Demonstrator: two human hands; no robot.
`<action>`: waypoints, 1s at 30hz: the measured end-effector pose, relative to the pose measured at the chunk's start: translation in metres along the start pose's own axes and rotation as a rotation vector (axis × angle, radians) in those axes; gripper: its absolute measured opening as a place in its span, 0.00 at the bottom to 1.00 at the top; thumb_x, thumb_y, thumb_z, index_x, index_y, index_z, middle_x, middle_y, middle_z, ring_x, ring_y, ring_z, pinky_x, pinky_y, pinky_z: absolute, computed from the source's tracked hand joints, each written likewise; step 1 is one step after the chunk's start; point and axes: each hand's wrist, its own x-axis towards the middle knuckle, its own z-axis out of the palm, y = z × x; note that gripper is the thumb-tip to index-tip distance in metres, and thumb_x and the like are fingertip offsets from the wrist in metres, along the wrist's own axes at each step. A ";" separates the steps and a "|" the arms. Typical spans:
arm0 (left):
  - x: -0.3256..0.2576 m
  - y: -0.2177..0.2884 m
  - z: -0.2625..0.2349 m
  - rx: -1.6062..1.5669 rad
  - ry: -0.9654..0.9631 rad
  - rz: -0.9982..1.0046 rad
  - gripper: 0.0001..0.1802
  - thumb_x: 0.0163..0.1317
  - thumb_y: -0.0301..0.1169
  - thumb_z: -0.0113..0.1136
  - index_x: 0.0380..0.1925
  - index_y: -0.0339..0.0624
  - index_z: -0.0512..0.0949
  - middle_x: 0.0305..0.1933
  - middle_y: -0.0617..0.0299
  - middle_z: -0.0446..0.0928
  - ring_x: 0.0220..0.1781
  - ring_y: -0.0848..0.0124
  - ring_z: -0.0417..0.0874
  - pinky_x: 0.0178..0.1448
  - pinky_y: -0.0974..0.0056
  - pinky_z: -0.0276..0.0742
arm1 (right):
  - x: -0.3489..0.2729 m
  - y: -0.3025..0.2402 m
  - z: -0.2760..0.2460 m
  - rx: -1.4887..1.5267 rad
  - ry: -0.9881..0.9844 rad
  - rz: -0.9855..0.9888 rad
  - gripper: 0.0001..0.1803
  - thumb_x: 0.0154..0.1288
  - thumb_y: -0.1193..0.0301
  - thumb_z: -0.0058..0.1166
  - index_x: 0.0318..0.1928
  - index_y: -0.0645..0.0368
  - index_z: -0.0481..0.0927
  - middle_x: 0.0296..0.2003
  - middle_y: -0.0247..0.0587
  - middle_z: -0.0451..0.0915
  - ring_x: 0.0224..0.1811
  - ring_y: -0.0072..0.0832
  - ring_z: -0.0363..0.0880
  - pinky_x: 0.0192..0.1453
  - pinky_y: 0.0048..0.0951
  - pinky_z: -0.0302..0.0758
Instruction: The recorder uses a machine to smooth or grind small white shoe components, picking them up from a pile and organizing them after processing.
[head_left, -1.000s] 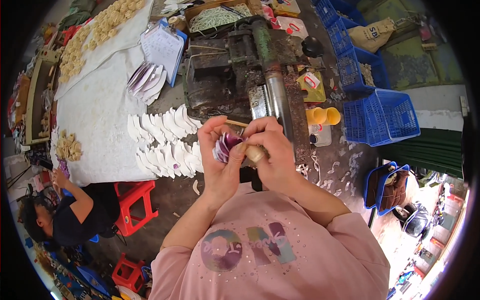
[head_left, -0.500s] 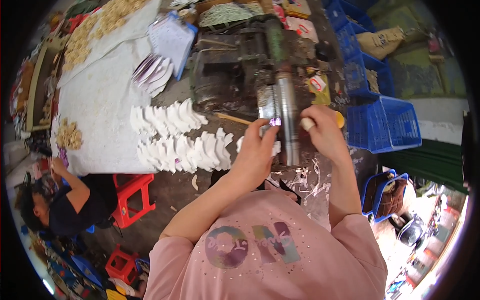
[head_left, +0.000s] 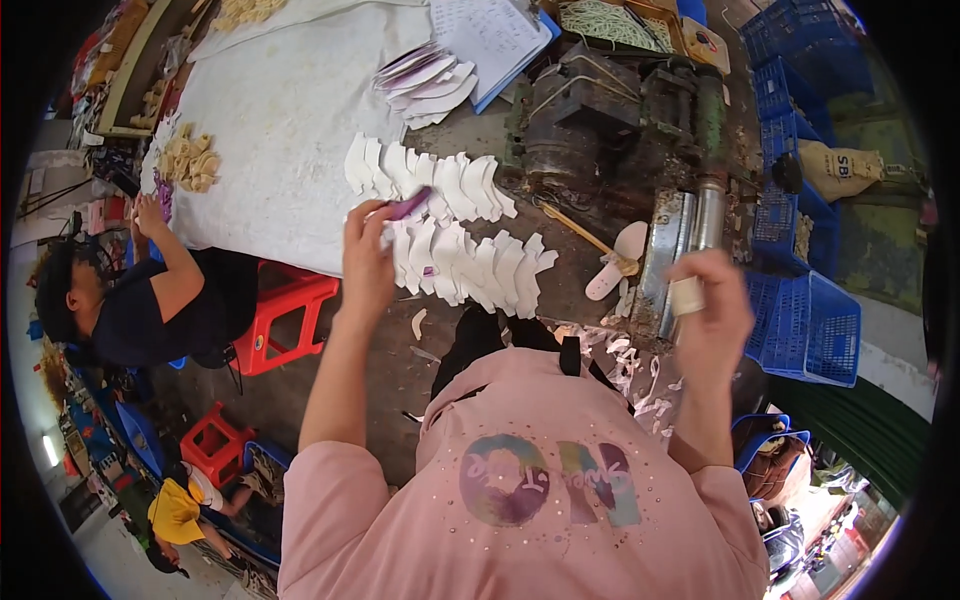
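Observation:
My left hand [head_left: 369,255] pinches a narrow purple piece [head_left: 411,203] above the left end of two rows of overlapping white curved pieces. The far row [head_left: 430,180] and the near row [head_left: 470,265] lie side by side at the table's front. My right hand [head_left: 712,312], blurred by motion, is curled in front of a machine's metal roller [head_left: 709,215]. A cream, cylinder-like thing [head_left: 687,296] shows at its thumb side; whether it is held or wrapped round a finger, I cannot tell.
A pale pink sole-shaped piece [head_left: 603,280] and a wooden stick [head_left: 575,225] lie left of the roller. Fanned pieces [head_left: 425,85] and a clipboard [head_left: 495,40] lie farther back. Blue crates [head_left: 815,325] stand right. A co-worker [head_left: 125,310] sits left by a red stool [head_left: 285,320].
My left hand has moved left from the machine to the white rows, carrying the purple piece. My right hand stays near the roller, slightly nearer me. The view has shifted left.

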 end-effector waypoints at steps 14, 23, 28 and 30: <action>-0.062 -0.078 0.015 0.028 -0.584 -0.049 0.23 0.41 0.09 0.50 0.39 0.39 0.76 0.48 0.50 0.67 0.49 0.52 0.73 0.51 0.55 0.72 | -0.024 0.066 0.225 -0.387 -0.867 -0.118 0.18 0.51 0.79 0.52 0.43 0.52 0.82 0.37 0.40 0.71 0.47 0.37 0.66 0.49 0.38 0.61; -0.041 -0.082 0.031 0.157 -0.477 -0.048 0.28 0.43 0.12 0.53 0.48 0.45 0.78 0.42 0.52 0.68 0.46 0.54 0.73 0.48 0.56 0.72 | -0.030 0.072 0.285 -0.579 -0.915 -0.217 0.12 0.58 0.72 0.48 0.41 0.46 0.82 0.40 0.42 0.71 0.51 0.38 0.65 0.52 0.40 0.58; -0.033 -0.085 0.040 0.242 -0.571 -0.060 0.25 0.46 0.17 0.56 0.47 0.46 0.78 0.42 0.54 0.68 0.47 0.57 0.73 0.48 0.56 0.71 | -0.034 0.077 0.293 -0.639 -0.874 -0.238 0.10 0.59 0.69 0.47 0.39 0.47 0.81 0.40 0.42 0.71 0.51 0.37 0.65 0.52 0.41 0.58; -0.033 -0.086 0.040 0.272 -0.590 -0.043 0.23 0.47 0.20 0.58 0.48 0.47 0.78 0.43 0.55 0.69 0.49 0.58 0.73 0.48 0.56 0.71 | -0.037 0.077 0.293 -0.623 -0.807 -0.235 0.09 0.56 0.72 0.50 0.37 0.50 0.81 0.38 0.42 0.70 0.49 0.38 0.66 0.51 0.41 0.59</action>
